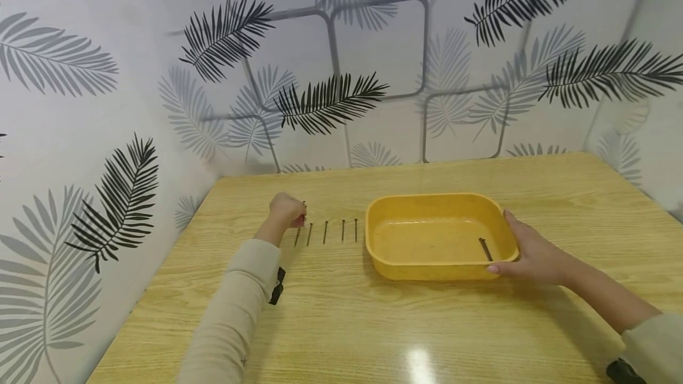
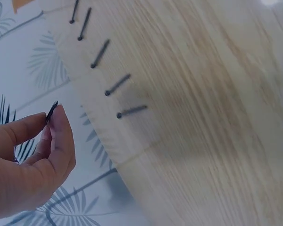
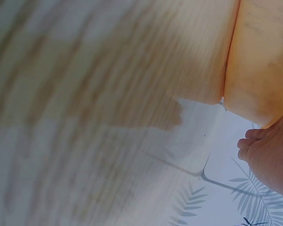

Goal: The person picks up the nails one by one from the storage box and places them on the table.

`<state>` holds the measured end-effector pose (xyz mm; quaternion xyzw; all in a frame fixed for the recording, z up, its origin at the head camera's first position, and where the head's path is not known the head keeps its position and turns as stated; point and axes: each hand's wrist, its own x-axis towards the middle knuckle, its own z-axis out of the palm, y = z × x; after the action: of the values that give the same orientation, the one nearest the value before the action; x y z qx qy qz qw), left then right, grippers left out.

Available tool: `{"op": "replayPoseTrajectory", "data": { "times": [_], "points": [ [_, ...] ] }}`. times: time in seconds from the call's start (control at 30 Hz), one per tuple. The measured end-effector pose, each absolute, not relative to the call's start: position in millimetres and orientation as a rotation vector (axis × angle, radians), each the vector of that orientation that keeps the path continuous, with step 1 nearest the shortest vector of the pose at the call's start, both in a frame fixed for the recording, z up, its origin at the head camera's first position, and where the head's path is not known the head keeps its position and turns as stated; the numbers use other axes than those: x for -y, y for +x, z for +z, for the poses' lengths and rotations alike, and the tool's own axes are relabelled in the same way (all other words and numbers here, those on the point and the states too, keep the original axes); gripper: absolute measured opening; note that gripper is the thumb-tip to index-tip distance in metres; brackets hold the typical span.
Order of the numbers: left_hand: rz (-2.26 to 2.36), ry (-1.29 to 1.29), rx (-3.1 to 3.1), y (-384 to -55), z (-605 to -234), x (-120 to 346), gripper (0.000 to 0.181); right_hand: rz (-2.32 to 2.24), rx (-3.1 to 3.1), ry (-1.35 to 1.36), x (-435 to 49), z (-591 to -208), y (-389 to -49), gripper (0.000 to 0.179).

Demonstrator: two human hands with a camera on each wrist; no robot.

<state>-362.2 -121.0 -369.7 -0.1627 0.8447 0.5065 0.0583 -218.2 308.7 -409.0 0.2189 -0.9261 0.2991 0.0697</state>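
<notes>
My left hand (image 1: 287,209) is raised over the left part of the table and pinches a dark nail (image 2: 52,112) between thumb and fingers, its pointed tip up in the left wrist view. Close by, several more nails (image 1: 325,233) lie in a spaced row, heads toward the wall. To their right stands a yellow plastic tub (image 1: 395,268). My right hand (image 1: 536,253) grips the tub at its right end, thumb on the front rim and fingers against the outer side. Inside, dark nails (image 1: 485,249) lie close together near the right front; their exact number is hard to tell.
The wood-patterned table (image 1: 341,330) meets a leaf-patterned wall (image 1: 384,123) at the back, with another such wall at the left. A light glare shows on the table near the front. Dark straps sit at both sleeves.
</notes>
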Motion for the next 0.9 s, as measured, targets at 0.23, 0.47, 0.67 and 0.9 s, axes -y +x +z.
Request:
{"op": "replayPoseTrajectory", "data": {
  "times": [0.23, 0.47, 0.67, 0.9],
  "points": [
    [1.468, -0.54, -2.641, -427.3, -427.4, 163.2, 0.022, 0.892, 2.765, 0.68, -309.3, -408.0, -218.1, 0.108],
    [1.357, -0.51, -2.758, -356.9, -377.3, 150.5, 0.024, 0.91, 2.761, 0.68, -309.4, -408.6, -217.9, 0.109],
    [1.071, -0.408, -2.936, -337.6, -378.3, 154.6, 0.011, 0.908, 2.729, 0.717, -309.0, -409.8, -219.2, 0.107],
    [0.956, -0.385, -3.024, -337.6, -393.8, 160.3, 0.03, 0.906, 2.749, 0.699, -308.6, -410.6, -218.5, 0.107]
  ]
}}
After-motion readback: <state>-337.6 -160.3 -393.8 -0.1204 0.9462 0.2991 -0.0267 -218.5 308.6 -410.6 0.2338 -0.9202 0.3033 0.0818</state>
